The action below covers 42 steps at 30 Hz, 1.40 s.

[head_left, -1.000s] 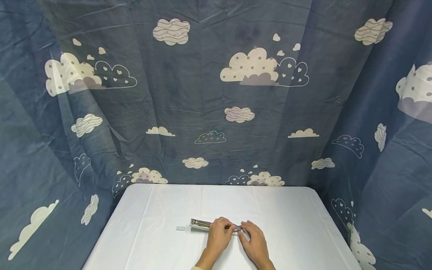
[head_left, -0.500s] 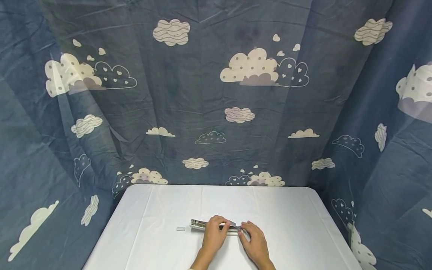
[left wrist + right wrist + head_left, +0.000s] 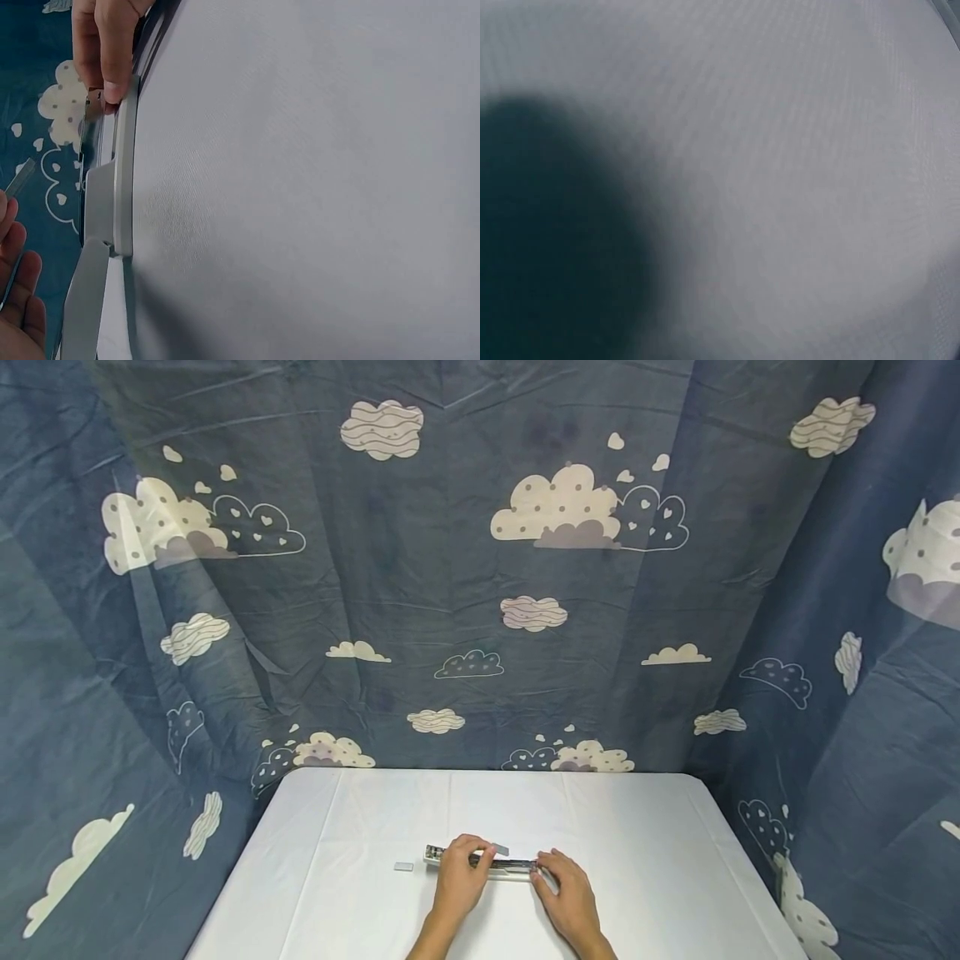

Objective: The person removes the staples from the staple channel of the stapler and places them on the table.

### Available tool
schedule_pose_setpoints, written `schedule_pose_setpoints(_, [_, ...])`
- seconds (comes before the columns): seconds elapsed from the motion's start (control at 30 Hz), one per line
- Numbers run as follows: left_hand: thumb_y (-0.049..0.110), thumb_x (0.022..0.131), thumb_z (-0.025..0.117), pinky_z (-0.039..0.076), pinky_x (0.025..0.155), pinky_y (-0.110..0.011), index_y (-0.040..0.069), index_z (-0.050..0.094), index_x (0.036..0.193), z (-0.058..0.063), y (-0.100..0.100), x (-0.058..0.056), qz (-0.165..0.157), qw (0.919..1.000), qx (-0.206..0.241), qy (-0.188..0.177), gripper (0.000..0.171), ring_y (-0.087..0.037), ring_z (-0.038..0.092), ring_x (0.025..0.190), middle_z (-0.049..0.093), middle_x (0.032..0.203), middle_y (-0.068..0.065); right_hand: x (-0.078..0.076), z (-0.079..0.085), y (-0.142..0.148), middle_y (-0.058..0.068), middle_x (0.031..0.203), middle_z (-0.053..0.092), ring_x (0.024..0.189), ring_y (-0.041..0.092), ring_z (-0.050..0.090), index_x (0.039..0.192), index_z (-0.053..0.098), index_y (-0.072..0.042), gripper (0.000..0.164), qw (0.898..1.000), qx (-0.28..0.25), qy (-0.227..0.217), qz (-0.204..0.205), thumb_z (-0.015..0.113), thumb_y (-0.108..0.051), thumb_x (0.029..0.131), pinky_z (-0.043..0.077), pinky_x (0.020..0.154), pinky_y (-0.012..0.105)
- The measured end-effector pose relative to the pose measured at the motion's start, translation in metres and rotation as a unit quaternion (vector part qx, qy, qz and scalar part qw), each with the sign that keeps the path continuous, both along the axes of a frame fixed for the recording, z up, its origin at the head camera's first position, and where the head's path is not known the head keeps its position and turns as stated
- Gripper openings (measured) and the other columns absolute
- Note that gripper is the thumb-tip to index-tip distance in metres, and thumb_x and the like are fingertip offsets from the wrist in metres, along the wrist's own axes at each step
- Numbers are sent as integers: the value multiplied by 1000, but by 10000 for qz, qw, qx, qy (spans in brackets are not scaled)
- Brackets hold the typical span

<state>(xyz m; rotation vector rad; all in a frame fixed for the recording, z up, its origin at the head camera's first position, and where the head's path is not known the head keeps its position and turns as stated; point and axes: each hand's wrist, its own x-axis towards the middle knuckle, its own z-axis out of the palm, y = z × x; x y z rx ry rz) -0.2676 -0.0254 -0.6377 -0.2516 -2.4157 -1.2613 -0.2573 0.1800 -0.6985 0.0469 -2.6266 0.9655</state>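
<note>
Laid open on the white table is a long grey and silver stapler, its dark magazine showing between the two hands. My left hand pinches a short grey strip of staples just above the magazine; the left wrist view has this strip sticking up from the fingertips. At the stapler's right end, my right hand grips it between thumb and fingers. Part of the stapler's left portion is hidden behind the left hand. Only table surface and a dark blur appear in the right wrist view.
A second small grey strip of staples lies on the table, left of the stapler. Behind and beside the table hangs a blue curtain with a cloud pattern.
My left hand has moved left and slightly up, carrying the strip of staples away from the right hand and clear of the magazine. The right hand has stayed at the stapler's end.
</note>
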Motion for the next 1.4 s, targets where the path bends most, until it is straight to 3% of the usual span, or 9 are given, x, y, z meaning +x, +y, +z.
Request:
schedule_pose_setpoints(0.27, [26, 85, 75, 51, 89, -38, 19, 75, 87, 2, -11, 2, 110, 9997, 153, -130, 8, -15, 66, 95, 70, 94, 8, 1, 5, 1, -2, 122, 68, 128, 25, 55, 114, 70, -26, 35, 9993, -242, -271, -17, 72, -45, 84, 36, 111, 51])
schedule_pose_setpoints(0.43, [31, 86, 74, 47, 93, -46, 22, 74, 86, 3, -20, 2, 245, 9992, 257, -177, 9, -15, 65, 98, 69, 95, 12, 0, 6, 2, -1, 123, 68, 129, 25, 54, 113, 70, -28, 33, 9986, -328, -424, -27, 72, -45, 84, 35, 112, 51])
schedule_pose_setpoints(0.7, [29, 85, 75, 53, 87, -38, 20, 75, 85, 7, -38, 0, 411, 9979, 439, 233, 9, -12, 68, 93, 69, 92, 13, -1, 4, 1, -4, 122, 68, 128, 24, 55, 111, 69, -30, 31, 9988, -289, -399, 0, 71, -46, 84, 36, 111, 51])
schedule_pose_setpoints(1.03, [25, 85, 75, 52, 93, -41, 20, 74, 88, 16, -65, 8, 646, 9948, 773, -117, 6, -13, 67, 99, 69, 96, 12, 0, 4, -1, -8, 119, 67, 122, 20, 57, 111, 69, -30, 28, 9983, -347, -471, -21, 71, -44, 86, 39, 110, 47])
schedule_pose_setpoints(1.4, [27, 86, 75, 50, 96, -46, 19, 75, 90, 26, -93, 9, 990, 9908, 925, 26, 9, -18, 68, 101, 71, 97, 9, -1, 5, -1, -5, 120, 67, 122, 22, 58, 112, 69, -28, 29, 9983, -320, -480, -40, 71, -42, 86, 39, 109, 48])
